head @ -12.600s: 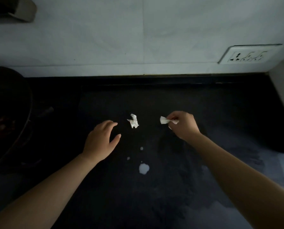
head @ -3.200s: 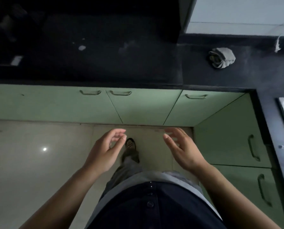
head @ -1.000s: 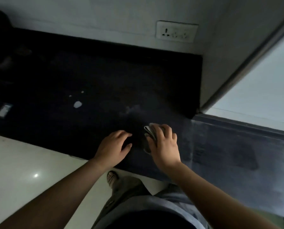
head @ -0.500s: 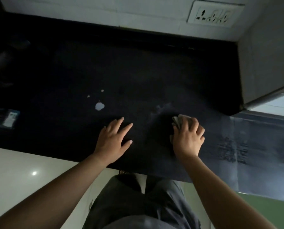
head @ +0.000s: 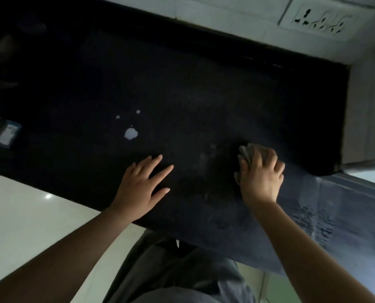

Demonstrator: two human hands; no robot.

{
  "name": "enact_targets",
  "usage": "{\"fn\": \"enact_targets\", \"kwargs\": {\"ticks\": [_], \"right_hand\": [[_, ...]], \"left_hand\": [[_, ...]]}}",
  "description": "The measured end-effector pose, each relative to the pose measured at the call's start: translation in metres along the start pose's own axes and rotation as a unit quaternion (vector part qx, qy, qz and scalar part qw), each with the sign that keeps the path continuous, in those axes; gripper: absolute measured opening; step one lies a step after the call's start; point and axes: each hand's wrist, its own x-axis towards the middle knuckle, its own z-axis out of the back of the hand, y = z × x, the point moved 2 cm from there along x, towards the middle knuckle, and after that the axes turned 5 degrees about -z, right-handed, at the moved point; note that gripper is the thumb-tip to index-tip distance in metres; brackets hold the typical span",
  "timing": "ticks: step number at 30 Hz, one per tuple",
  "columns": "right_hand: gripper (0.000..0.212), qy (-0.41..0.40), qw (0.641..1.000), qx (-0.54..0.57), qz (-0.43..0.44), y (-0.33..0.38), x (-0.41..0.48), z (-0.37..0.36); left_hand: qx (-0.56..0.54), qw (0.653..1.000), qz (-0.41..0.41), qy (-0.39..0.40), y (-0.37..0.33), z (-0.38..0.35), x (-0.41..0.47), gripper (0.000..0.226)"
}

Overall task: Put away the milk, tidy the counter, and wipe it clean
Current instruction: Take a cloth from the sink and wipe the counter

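Note:
The black counter (head: 204,88) runs across the view. A white milk puddle (head: 130,133) lies on it with two small drops (head: 138,111) behind. My right hand (head: 261,176) presses a grey cloth (head: 246,152) flat onto the counter, to the right of the puddle; most of the cloth is hidden under the palm. My left hand (head: 141,186) rests flat on the counter near its front edge, fingers spread, holding nothing, just in front of the puddle.
A small blue-and-white packet (head: 4,133) lies at the counter's left. A wall socket (head: 319,19) sits on the white wall behind. A wall corner (head: 361,119) bounds the counter at the right, where the surface looks smeared. Pale floor (head: 29,215) shows below.
My right hand with the cloth has shifted slightly along the counter. My left hand stays flat on the counter. The view has tilted and moved closer.

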Motion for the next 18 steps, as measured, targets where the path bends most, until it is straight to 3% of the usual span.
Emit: {"fn": "enact_targets", "kwargs": {"ticks": [2,4,9,11,13,18], "right_hand": [[0.048,-0.012,0.999,0.014,-0.051,0.018,0.027,0.001],[0.046,-0.014,0.999,0.017,-0.040,0.041,0.039,-0.002],[0.049,0.040,0.980,-0.009,0.197,0.052,-0.004,-0.011],[0.050,0.039,0.971,-0.026,0.235,0.032,-0.025,-0.011],[0.048,0.027,0.979,-0.032,0.199,0.011,-0.025,-0.004],[0.045,0.012,1.000,0.011,-0.015,0.032,0.024,0.003]], "left_hand": [[-0.014,1.000,0.007,-0.006,-0.002,-0.003,-0.001,0.055],[-0.029,0.999,0.020,-0.014,-0.004,-0.005,-0.003,0.054],[-0.041,0.999,0.025,-0.025,-0.006,-0.003,-0.002,0.053],[-0.041,0.998,0.024,-0.028,-0.005,-0.002,-0.002,0.053],[-0.037,0.999,0.023,-0.026,-0.005,-0.002,-0.002,0.053],[-0.045,0.999,0.024,-0.013,-0.007,0.000,0.000,0.053]]}}
